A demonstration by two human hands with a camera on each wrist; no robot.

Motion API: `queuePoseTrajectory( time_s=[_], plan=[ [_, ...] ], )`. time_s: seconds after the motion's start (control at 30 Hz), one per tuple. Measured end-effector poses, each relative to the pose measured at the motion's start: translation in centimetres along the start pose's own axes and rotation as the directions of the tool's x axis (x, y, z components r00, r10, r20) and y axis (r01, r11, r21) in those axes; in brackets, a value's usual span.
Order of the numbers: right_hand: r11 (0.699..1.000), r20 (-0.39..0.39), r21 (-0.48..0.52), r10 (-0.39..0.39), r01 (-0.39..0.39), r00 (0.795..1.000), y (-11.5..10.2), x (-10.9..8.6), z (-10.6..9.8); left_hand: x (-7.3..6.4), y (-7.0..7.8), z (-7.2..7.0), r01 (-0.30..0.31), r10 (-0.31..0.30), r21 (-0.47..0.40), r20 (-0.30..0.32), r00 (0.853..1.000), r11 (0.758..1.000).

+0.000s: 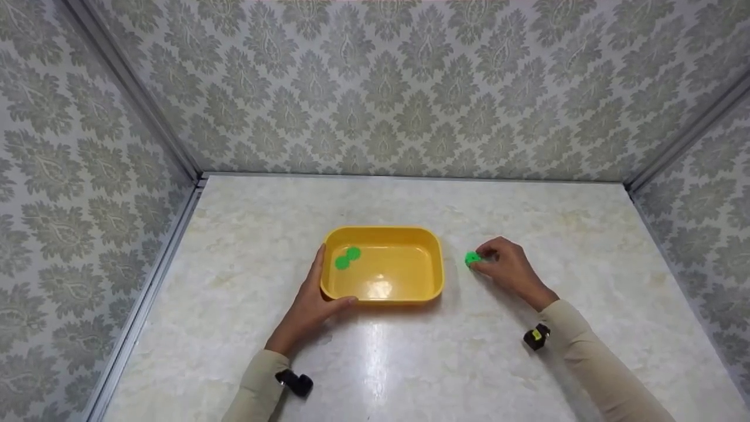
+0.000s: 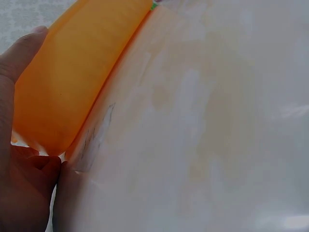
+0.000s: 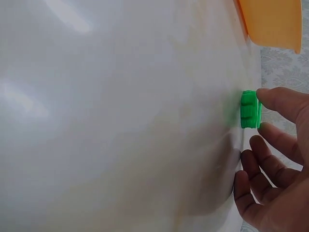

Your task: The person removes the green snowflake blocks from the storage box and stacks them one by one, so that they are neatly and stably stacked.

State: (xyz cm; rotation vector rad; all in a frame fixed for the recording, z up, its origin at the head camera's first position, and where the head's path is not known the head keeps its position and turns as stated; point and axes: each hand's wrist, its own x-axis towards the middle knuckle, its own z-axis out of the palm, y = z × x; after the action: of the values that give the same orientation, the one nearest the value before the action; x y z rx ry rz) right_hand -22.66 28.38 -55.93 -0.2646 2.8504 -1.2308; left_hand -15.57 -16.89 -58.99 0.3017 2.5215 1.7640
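Observation:
A yellow plastic tub [image 1: 384, 300] stands on the table. My left hand [image 1: 306, 305] grips its near left corner, thumb at the front wall and fingers along the left side; in the left wrist view the thumb lies against the tub's wall [image 2: 72, 72]. Two round green pieces [image 1: 348, 258] lie side by side inside the tub, toward its left. To the right of the tub, my right hand [image 1: 507, 266] pinches a small green ridged disc [image 3: 249, 110] between thumb and index finger, at or just over the tabletop. The other right fingers are loosely curled.
The pale marbled table [image 1: 234, 234] surrounds the tub. Patterned wall panels [image 1: 381, 88] stand behind and at both sides, joined by metal frame strips. Each wrist carries a small black camera [image 1: 534, 337].

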Motion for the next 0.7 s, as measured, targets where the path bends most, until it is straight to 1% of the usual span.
queuePoseTrajectory(
  time_s=[0.13,0.4,0.7],
  plan=[
    [1.000,-0.008,-0.012,0.006,-0.006,1.000,0.04,-0.11,0.06,0.06,0.16,0.07,0.013,-0.013,0.004,0.001,1.000,1.000],
    [1.000,-0.018,-0.004,0.031,-0.031,0.999,-0.04,-0.14,0.26,0.06,0.29,0.11,0.012,-0.012,0.018,-0.001,1.000,1.000],
    [1.000,-0.028,-0.001,0.029,-0.029,0.999,-0.14,-0.15,0.32,-0.05,0.32,0.05,0.017,-0.017,0.019,-0.002,1.000,1.000]
  ],
)
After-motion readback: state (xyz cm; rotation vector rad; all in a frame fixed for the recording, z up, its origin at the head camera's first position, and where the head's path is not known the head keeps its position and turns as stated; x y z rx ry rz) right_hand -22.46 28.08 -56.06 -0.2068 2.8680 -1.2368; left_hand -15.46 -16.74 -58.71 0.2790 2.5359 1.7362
